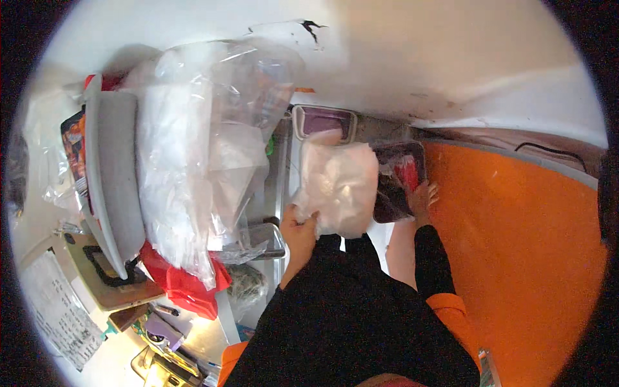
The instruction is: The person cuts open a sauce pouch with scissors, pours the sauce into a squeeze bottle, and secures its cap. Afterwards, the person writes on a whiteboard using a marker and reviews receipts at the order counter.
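My left hand (301, 237) pinches the lower left corner of a pale, translucent plastic bag (341, 186). The bag looks flat and crinkled, and its contents cannot be made out. Just right of it is a dark, shallow plastic container (389, 203) with something red (407, 171) in or on it. My right hand (421, 198) grips this container's right edge, with the fingertips showing on the outer side over an orange surface (512, 222). Behind the pale bag stands a container with a white rim (355, 126) and a purple inside, partly covered by the bag.
Large clear plastic bags (176, 159) are piled at the left, against a grey padded panel (118, 179). Below them lie a red bag (196, 290) and a clear plastic box (273, 242). A sheet with handwriting (63, 309) is at the far left. A white wall (411, 58) rises behind.
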`<state>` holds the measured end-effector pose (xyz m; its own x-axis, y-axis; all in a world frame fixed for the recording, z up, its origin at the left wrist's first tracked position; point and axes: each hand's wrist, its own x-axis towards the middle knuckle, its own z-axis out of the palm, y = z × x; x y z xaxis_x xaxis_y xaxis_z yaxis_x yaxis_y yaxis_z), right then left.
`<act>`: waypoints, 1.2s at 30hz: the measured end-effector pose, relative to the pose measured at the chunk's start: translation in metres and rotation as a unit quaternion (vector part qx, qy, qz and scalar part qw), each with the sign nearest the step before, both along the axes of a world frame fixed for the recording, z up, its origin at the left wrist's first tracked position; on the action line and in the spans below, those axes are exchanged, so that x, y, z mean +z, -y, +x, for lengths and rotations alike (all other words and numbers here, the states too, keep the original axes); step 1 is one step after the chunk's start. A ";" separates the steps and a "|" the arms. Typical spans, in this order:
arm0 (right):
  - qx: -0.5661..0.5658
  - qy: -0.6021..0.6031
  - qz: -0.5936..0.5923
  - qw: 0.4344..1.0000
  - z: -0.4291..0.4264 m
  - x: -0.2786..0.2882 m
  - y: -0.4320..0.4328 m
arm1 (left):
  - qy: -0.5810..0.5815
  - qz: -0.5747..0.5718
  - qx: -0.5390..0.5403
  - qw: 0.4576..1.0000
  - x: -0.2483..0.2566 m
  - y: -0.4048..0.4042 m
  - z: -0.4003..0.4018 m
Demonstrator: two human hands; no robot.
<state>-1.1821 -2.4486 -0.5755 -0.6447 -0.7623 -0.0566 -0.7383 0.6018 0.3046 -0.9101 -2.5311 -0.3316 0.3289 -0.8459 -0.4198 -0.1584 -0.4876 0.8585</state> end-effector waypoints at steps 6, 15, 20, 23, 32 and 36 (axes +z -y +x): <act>-0.157 0.895 -0.233 0.347 0.031 0.122 0.072 | -0.005 -0.063 -0.054 0.997 0.006 -0.017 0.003; -0.060 0.855 -0.268 0.440 0.125 0.387 0.052 | -0.264 -0.058 -0.068 0.960 0.132 -0.063 0.051; -0.053 0.915 -0.258 0.306 0.177 0.474 0.053 | -0.577 -0.085 0.034 0.812 0.206 -0.104 0.134; -0.054 0.958 -0.155 0.237 0.224 0.508 0.044 | -0.589 -0.144 0.020 0.795 0.240 -0.141 0.185; 0.458 0.809 0.111 0.351 0.443 0.540 0.005 | -0.217 -0.265 0.051 0.938 0.309 -0.198 0.304; 0.449 0.810 0.107 0.362 0.520 0.529 -0.016 | 0.064 -0.219 0.046 0.973 0.284 -0.210 0.406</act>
